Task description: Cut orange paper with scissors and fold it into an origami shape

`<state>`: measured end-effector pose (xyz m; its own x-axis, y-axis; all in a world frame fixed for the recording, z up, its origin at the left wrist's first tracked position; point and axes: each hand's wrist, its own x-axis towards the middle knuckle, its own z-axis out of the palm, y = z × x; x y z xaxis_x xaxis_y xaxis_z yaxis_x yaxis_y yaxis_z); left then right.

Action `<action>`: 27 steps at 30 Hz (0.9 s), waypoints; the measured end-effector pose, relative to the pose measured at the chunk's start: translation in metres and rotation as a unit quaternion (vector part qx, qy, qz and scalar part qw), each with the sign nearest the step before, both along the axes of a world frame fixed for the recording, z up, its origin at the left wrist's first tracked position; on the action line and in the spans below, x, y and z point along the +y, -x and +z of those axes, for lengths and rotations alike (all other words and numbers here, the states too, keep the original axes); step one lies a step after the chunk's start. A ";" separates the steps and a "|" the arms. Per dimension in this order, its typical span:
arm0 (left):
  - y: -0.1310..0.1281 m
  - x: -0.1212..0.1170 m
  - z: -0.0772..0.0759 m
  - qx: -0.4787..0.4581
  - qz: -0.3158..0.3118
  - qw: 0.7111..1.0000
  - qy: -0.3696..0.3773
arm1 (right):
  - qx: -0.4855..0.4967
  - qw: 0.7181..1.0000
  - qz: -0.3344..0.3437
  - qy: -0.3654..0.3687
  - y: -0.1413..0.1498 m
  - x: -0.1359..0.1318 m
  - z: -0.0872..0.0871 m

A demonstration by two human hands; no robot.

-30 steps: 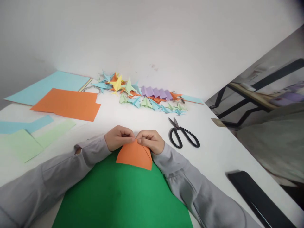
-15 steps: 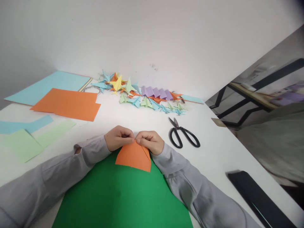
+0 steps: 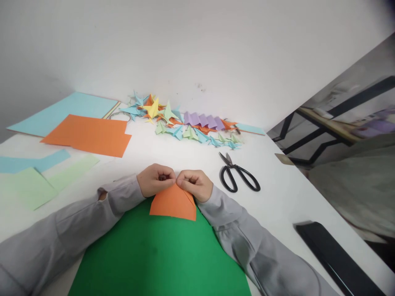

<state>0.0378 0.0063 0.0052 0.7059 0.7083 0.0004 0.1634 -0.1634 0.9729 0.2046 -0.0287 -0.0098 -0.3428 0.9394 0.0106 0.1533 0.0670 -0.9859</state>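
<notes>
The orange piece [image 3: 173, 205] is pinched at its far edge by the left hand [image 3: 156, 180] and right hand [image 3: 196, 184], both curled.

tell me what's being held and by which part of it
Folded orange paper, pinched at its far end by the left hand and the right hand.
</notes>
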 end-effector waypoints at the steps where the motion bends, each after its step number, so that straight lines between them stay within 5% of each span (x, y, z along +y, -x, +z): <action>1: 0.000 0.000 0.000 -0.002 0.003 1.000 -0.003 | 0.000 1.000 -0.001 0.000 0.000 0.000 0.000; 14: 0.003 0.000 0.005 -0.066 0.101 0.990 0.077 | 0.067 0.995 -0.051 0.047 0.000 0.003 -0.001; 20: 0.002 0.000 0.005 -0.036 0.005 0.996 0.087 | 0.035 0.999 0.016 0.029 0.000 0.000 0.000; 27: 0.003 -0.002 0.005 -0.043 0.049 0.994 0.092 | 0.068 0.995 0.000 0.068 -0.001 0.001 0.003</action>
